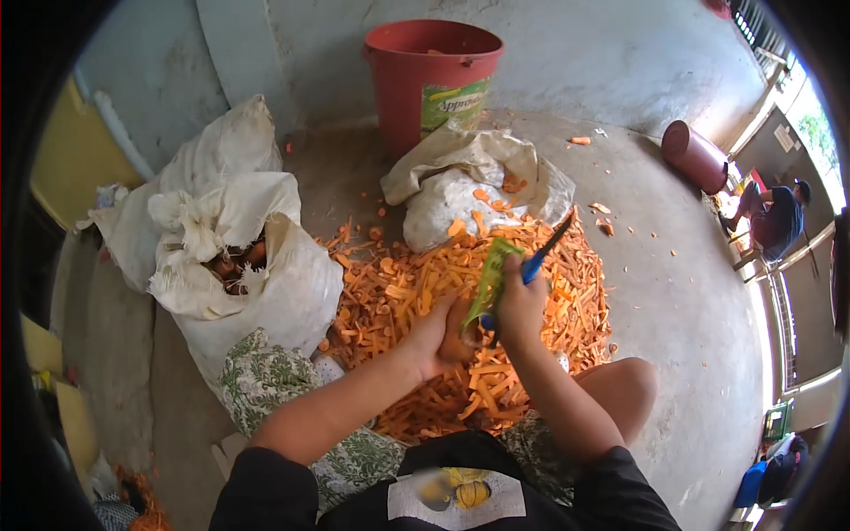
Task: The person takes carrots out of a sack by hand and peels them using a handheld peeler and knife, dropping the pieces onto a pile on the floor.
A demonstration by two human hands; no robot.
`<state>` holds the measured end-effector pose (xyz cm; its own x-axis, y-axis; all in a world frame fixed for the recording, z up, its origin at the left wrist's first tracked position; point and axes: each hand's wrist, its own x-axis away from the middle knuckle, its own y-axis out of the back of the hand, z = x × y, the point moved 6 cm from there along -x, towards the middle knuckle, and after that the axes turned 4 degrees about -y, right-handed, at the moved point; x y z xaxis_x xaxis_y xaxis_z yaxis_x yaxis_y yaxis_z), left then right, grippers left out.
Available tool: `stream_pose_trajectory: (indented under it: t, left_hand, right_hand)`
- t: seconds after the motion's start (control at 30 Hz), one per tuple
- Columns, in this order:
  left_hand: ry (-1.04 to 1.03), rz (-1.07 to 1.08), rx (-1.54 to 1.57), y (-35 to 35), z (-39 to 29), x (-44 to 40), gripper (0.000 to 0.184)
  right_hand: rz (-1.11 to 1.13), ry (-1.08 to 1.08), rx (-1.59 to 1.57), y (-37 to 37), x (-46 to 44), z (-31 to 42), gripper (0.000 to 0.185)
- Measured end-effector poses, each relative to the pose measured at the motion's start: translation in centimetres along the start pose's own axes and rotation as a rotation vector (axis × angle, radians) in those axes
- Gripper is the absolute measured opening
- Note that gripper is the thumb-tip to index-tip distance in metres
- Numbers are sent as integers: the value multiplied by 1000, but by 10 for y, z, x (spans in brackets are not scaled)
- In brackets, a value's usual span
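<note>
My left hand (436, 338) is closed around a brownish-orange root vegetable (456, 332), partly hidden by the fingers; its exact kind is unclear. Close beside it, my right hand (522, 305) grips a flat green hand peeler (490, 279) that reaches down to the root. The same hand also holds a knife (534, 264) with a blue handle, its dark blade pointing up and to the right. Below both hands spreads a large heap of orange cut strips and slices (496, 380), lying between my crossed legs and a crumpled white sack (443, 208).
Left of the heap stands an open white sack (257, 310) of reddish-brown roots, with another sack (221, 146) behind. A red bin (398, 97) is by the wall. A maroon bin (695, 157) lies tipped near a seated person (777, 221) at right.
</note>
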<state>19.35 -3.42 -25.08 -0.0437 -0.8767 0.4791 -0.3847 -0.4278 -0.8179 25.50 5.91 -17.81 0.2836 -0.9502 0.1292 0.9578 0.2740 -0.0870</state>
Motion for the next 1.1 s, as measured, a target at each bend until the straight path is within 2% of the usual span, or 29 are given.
stream_pose_trajectory:
  t: [0.07, 0.23, 0.43, 0.5, 0.53, 0.6, 0.63, 0.67, 0.73, 0.8, 0.87, 0.9, 1.0, 1.07, 1.1]
  left_hand:
    - [-12, -27, 0, -7, 16, 3, 39]
    - [-21, -83, 79, 2, 32, 6, 42]
    - [-63, -132, 110, 10, 43, 3, 42]
    - [-43, 8, -77, 25, 43, -9, 42]
    - [-41, 11, -76, 19, 45, -4, 42]
    - [117, -22, -287, 1, 60, 19, 44]
    - [110, -40, -201, -5, 64, 21, 44]
    - [116, -41, -201, -3, 62, 18, 44]
    - [38, -121, -74, 7, 44, 5, 45]
    - [56, -37, -73, 16, 41, -7, 42]
    - [17, 28, 55, 14, 38, -14, 39]
    - [20, 28, 53, 17, 39, -16, 39]
    - [-24, 4, -165, 27, 43, -18, 38]
    - [42, -55, -283, 14, 46, -3, 40]
    - [103, -108, -401, 10, 49, 1, 41]
  right_hand:
    - [49, 247, 210, 3, 9, -6, 22]
    - [46, 161, 216, 10, 22, -12, 20]
    - [0, 246, 354, 14, 28, -17, 19]
    - [-22, 194, 532, 19, 17, -24, 18]
    - [-115, 197, 527, 30, -2, -32, 19]
    - [-295, 234, 493, 69, -51, -46, 20]
    - [-400, 68, 411, 93, -69, -57, 20]
    - [-392, -63, 362, 99, -71, -53, 20]
    - [-282, 79, 221, 81, -60, -44, 20]
    - [-137, 142, 356, 43, -24, -36, 21]
    - [-30, 396, 508, 14, 13, -34, 25]
    - [-34, 395, 508, 14, 15, -30, 25]
    - [2, 264, 602, 14, 8, -35, 22]
    - [-203, 285, 710, 34, -17, -34, 21]
    - [-270, 320, 631, 51, -34, -29, 21]
